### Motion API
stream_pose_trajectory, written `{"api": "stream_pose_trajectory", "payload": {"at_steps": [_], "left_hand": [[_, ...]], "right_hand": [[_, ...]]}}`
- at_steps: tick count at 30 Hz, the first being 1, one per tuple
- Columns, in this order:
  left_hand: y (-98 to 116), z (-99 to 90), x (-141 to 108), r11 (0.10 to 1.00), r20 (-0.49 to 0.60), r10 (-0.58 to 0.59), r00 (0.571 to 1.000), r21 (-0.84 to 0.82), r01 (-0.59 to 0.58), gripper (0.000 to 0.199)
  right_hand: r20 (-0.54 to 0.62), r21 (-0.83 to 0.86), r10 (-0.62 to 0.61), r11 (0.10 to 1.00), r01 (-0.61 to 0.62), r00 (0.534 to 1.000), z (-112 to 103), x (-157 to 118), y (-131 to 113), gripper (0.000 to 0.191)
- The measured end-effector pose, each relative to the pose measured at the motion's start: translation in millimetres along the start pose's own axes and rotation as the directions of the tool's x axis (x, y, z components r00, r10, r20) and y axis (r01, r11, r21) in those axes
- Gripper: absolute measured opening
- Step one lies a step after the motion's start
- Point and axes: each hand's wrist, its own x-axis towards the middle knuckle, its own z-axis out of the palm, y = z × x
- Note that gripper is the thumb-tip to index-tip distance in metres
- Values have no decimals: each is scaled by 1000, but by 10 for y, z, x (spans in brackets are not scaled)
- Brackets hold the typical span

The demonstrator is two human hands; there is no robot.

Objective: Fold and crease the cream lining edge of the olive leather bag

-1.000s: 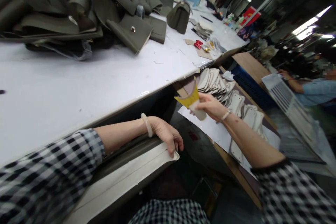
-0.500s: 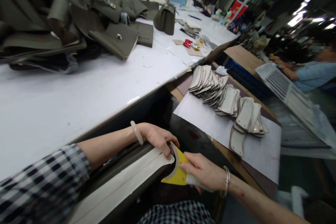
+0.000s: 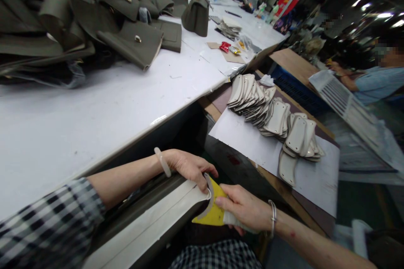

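Note:
My left hand (image 3: 191, 168) reaches over the end of a dark bag piece (image 3: 145, 191) with a pale lining strip (image 3: 154, 222), its thumb and fingers closed on the edge. Against that same end lies the curved side of a yellow piece (image 3: 213, 208). My right hand (image 3: 244, 208) grips the yellow piece between thumb and fingers, with a whitish cloth (image 3: 235, 220) under the palm. The fingers' undersides are partly hidden.
Dark green bags (image 3: 126, 42) are heaped on the white table (image 3: 126, 105). Stacked pale curved pieces (image 3: 277, 117) lie on a lower board with white paper (image 3: 325, 180). A person (image 3: 378, 80) is at the far right.
The yellow piece has shifted slightly left and down at its lower tip, still in my right hand. The camera view has moved a little; both hands keep their hold.

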Motion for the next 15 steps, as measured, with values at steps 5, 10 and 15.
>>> {"api": "stream_pose_trajectory", "payload": {"at_steps": [5,10,15], "left_hand": [[60,-17,-33,1000,3,0,1000,17,0,84],[93,-18,-56,1000,6,-11,1000,-18,11,85],[79,-30,-62,998,9,-13,1000,-64,14,87]], "right_hand": [[8,76,34,997,-34,999,64,19,-9,24],[2,162,58,985,-58,998,142,7,-72,29],[-63,241,64,969,-47,996,265,18,-74,36]]}}
